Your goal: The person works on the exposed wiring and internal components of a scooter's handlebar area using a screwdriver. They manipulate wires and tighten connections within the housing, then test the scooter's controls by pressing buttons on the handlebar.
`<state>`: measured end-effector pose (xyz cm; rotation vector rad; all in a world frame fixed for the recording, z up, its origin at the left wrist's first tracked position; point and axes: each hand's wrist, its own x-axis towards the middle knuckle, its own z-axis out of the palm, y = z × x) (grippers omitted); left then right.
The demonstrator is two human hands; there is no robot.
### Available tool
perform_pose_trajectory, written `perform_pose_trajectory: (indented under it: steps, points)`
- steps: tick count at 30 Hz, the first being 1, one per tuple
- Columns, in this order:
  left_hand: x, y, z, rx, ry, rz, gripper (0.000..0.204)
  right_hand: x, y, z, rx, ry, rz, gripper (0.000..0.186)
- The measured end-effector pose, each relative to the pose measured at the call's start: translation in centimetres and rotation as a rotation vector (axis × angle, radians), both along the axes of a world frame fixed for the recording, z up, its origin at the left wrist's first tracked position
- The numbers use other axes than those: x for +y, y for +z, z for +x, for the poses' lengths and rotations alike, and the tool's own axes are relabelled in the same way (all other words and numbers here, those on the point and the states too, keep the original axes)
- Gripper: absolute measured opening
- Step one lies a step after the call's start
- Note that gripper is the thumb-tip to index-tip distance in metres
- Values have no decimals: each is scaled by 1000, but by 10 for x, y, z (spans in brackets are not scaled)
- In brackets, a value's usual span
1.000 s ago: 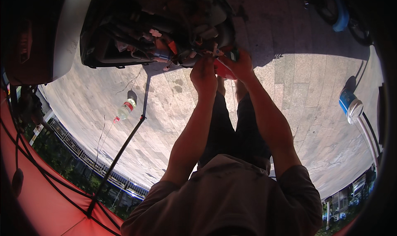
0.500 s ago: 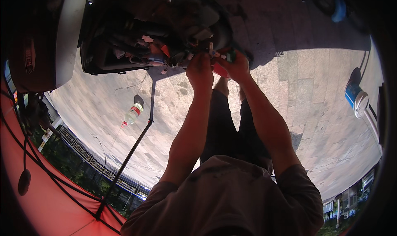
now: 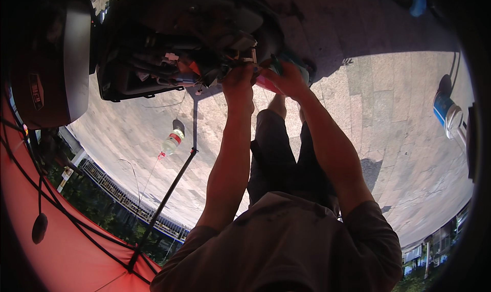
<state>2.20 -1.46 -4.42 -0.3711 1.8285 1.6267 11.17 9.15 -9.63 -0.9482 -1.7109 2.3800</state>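
Observation:
My left hand [image 3: 238,81] is closed at the edge of a dark, opened vehicle body [image 3: 153,41], its fingertips among wires. A pale upright piece [image 3: 254,55] shows just above these fingertips; whether they hold it cannot be seen. Just to the right, my right hand [image 3: 289,80] is closed, thumb reaching toward the left hand. A dark green piece [image 3: 276,63] sticks up at its fingers, its kind too dark to tell. Below both hands shows a red surface [image 3: 267,84]. Inside the body lie a white connector [image 3: 172,57], an orange-red piece [image 3: 195,68] and several dark cables.
A grey and black box-shaped case [image 3: 76,62] stands at the far left. A clear bottle [image 3: 173,141] hangs by a string near a black pole [image 3: 166,199]. Red canopy cloth [image 3: 66,251] fills the lower left. A blue and white bucket [image 3: 447,113] stands on the paving at right.
My hands have moved slightly apart, the left one shifting left. More of the red surface shows between them. The whole view has shifted a little.

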Motion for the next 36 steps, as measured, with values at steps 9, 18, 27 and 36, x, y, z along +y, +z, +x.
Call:
perform_pose_trajectory:
  steps: [9, 18, 27, 36]
  points:
    - [8, 9, 8, -19, 53, 46, 13, 19, 0, -4, -50, 166, -78, 33]
    - [15, 11, 15, -54, 144, -64, 10, 17, 5, -6, -71, 153, -376, 23]
    - [15, -4, 15, -56, 154, 44, 12, 13, -13, -4, 23, 40, -783, 16]
    - [21, 4, 13, -126, 167, 91, 11, 9, -22, -8, 249, -24, -970, 13]
